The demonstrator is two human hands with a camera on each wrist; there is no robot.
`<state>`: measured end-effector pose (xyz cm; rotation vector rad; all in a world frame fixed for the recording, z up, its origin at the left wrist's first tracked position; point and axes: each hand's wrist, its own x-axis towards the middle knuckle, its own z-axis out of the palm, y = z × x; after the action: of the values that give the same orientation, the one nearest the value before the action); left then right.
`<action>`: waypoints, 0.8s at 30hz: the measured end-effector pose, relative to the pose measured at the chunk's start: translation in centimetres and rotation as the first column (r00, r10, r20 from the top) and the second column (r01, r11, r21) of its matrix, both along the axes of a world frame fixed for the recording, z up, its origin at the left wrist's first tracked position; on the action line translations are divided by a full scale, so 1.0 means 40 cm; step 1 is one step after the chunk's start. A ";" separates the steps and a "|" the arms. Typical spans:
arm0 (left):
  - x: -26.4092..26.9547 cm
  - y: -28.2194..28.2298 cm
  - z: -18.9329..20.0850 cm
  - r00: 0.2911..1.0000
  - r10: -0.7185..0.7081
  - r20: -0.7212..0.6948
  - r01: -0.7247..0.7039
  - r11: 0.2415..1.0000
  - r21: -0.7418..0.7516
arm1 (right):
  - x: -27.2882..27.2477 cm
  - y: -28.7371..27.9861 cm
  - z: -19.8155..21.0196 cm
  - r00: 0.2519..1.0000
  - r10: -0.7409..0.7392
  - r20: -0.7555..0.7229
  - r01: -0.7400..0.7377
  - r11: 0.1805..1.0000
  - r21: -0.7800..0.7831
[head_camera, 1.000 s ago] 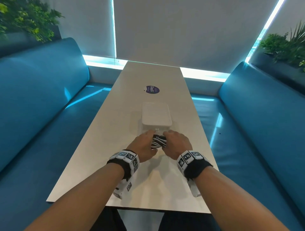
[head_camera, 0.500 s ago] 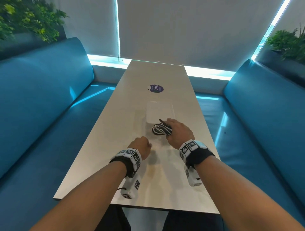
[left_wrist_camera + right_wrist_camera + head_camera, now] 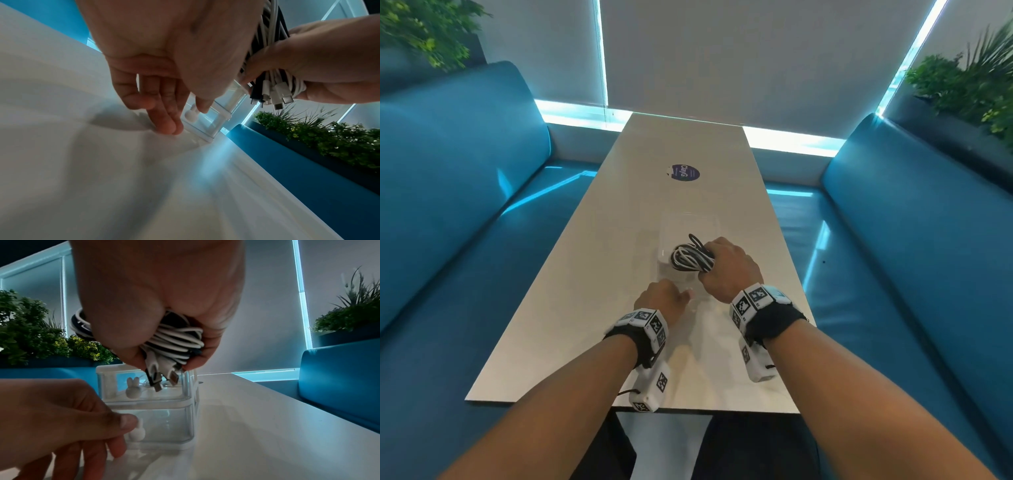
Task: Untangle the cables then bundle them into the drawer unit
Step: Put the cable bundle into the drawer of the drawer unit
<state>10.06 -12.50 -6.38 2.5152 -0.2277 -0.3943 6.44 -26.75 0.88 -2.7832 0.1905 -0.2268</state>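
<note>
Cables [image 3: 690, 258] are bundled, clenched in the right hand [image 3: 731, 265]; the knob [image 3: 137, 432] of the drawer unit [image 3: 190, 404] is touched by the slack-fingered left hand [image 3: 662, 301]; opening and stowing remain.

Cable bundle [image 3: 179, 340] mostly covered by right hand [image 3: 160, 288]; lower knob [image 3: 137, 434] partly hidden behind left hand [image 3: 51, 418]; head view: drawer unit [image 3: 688, 222] blurred.

Both forearms reach forward; left hand [image 3: 664, 298], fingers loosely straight and pointing down, sits at seven o'clock from right hand [image 3: 729, 265], clenched round cable bundle [image 3: 690, 258]
</note>
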 end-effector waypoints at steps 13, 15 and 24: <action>-0.049 -0.001 0.026 0.978 0.161 -0.131 -0.187 0.959 -0.212 | -0.027 0.017 -0.007 1.000 -0.001 0.022 0.001 1.000 -0.011; -0.047 0.000 0.029 0.976 0.164 -0.143 -0.193 0.954 -0.227 | -0.028 0.019 -0.009 1.000 -0.006 0.028 0.007 1.000 -0.025; -0.048 0.053 0.108 0.913 0.027 -0.407 -0.091 0.986 -0.138 | -0.026 0.025 -0.018 0.998 -0.035 0.049 0.037 0.999 -0.038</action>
<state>8.15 -10.38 -2.05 2.2214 -0.0169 -0.8263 5.42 -25.76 0.15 -2.8113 0.2266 -0.3096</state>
